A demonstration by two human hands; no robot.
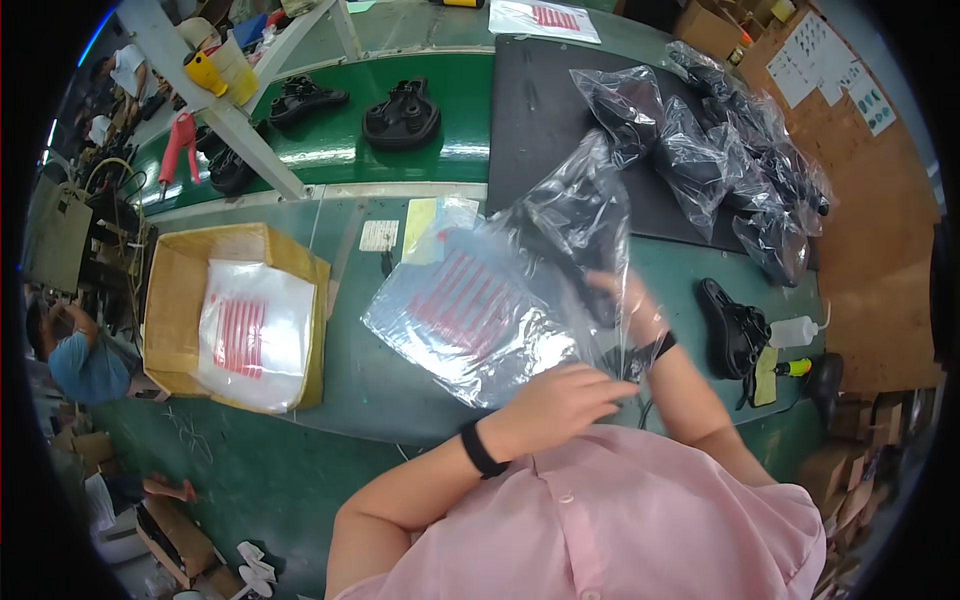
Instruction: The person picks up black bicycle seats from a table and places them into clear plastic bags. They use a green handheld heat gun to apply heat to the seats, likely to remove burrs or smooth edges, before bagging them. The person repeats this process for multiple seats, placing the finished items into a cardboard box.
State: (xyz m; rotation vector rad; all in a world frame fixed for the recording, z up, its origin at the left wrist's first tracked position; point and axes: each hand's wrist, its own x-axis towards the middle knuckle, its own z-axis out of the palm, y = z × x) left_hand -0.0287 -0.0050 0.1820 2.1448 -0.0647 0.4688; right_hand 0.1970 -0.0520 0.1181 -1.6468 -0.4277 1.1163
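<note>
Plastic bag point(470, 310) lying just ahead of both hands — I'm pinching its near edge with my left hand point(560, 400), right hand point(625, 305) gripping a black part inside. Flimsy, slippery film, I judge — best held at the mouth.

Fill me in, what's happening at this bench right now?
A person in a pink shirt is working a black part into a clear plastic bag printed with red lines. The right hand is inside the bag's mouth with the part; the left hand grips the bag's near edge. More bagged black parts lie on the dark mat behind, and an open cardboard box at left holds a similar bag.
</note>
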